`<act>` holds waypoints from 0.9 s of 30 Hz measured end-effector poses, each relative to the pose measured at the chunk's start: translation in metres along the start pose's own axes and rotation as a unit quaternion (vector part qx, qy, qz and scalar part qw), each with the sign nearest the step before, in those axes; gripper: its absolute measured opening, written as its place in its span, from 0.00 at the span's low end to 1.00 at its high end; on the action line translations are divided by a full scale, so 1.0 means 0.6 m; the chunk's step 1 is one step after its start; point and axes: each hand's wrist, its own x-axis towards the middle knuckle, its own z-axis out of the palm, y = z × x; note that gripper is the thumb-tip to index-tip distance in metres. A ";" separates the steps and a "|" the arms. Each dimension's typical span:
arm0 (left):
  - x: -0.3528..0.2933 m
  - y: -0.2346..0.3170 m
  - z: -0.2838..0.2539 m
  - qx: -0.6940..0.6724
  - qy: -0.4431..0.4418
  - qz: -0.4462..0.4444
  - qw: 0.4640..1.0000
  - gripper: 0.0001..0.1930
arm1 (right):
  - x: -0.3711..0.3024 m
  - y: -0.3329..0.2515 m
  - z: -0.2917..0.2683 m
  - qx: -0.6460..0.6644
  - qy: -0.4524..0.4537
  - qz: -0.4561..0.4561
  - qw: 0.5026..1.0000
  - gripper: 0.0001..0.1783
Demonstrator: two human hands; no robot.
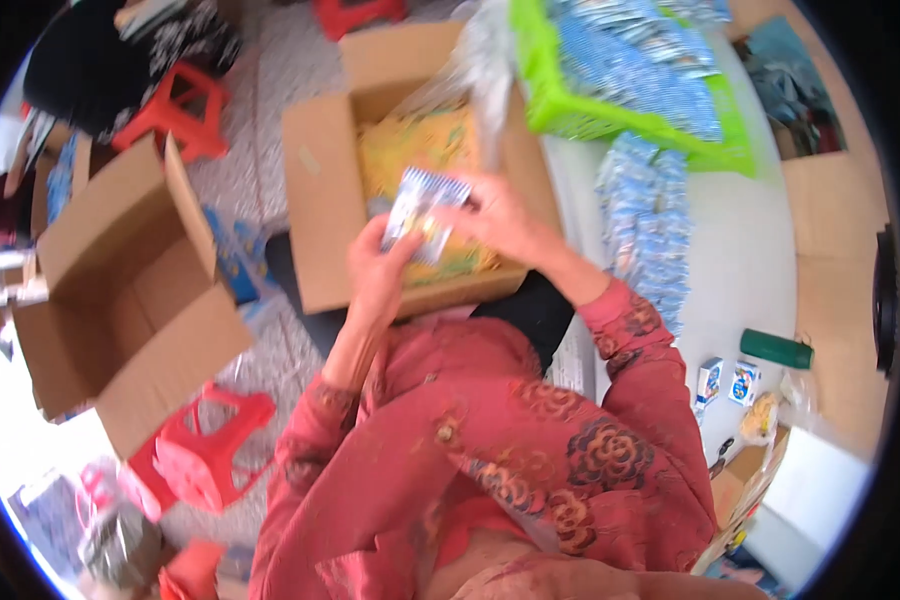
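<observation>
A small blue-and-white packet [411, 196] is held up over an open cardboard box [322, 215] in front of me. My left hand [378, 262] pinches its lower left side between thumb and fingers. At its upper right, my right hand [498, 214] has its fingers closed on the packet's edge; the fingertips are a little blurred. Beneath, yellow-orange packets [395, 150] with green marks fill the box, and a clear plastic liner [482, 75] hangs over its far right corner.
Right of the box, a white table [745, 240] carries a long row of blue packets [645, 215], a lime-green basket [555, 115] full of similar ones, and a green cylinder [776, 348]. To the left stand another open cardboard box [135, 290] and red stools [205, 450].
</observation>
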 end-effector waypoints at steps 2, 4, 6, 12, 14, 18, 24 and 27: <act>-0.002 -0.008 -0.024 0.031 -0.006 0.029 0.999 0.15 | 0.008 -0.021 -0.009 -0.095 -0.044 -0.013 0.994 0.19; -0.005 0.009 0.004 -0.051 -0.047 0.055 0.996 0.18 | 0.012 -0.030 -0.044 -0.122 -0.013 -0.066 0.990 0.20; -0.001 0.009 0.007 -0.078 -0.075 0.043 0.993 0.19 | 0.020 -0.105 -0.104 -0.129 0.058 -0.047 0.989 0.19; -0.009 -0.003 -0.023 -0.030 -0.040 -0.006 0.999 0.09 | 0.151 -0.168 -0.340 -0.292 0.336 -0.143 0.884 0.19; -0.015 -0.014 -0.030 -0.038 -0.025 -0.029 0.999 0.09 | 0.206 -0.140 -0.420 -0.311 0.371 -0.171 0.858 0.19; -0.028 -0.031 -0.047 -0.004 -0.005 -0.053 0.999 0.10 | 0.298 -0.092 -0.492 -0.365 0.446 -0.142 0.805 0.20; -0.036 -0.040 -0.072 0.021 0.023 -0.085 0.996 0.10 | 0.382 -0.022 -0.519 -0.489 0.404 -0.119 0.764 0.22; -0.037 -0.040 -0.078 0.011 0.040 -0.102 0.994 0.09 | 0.391 0.002 -0.505 -0.531 0.394 -0.151 0.735 0.21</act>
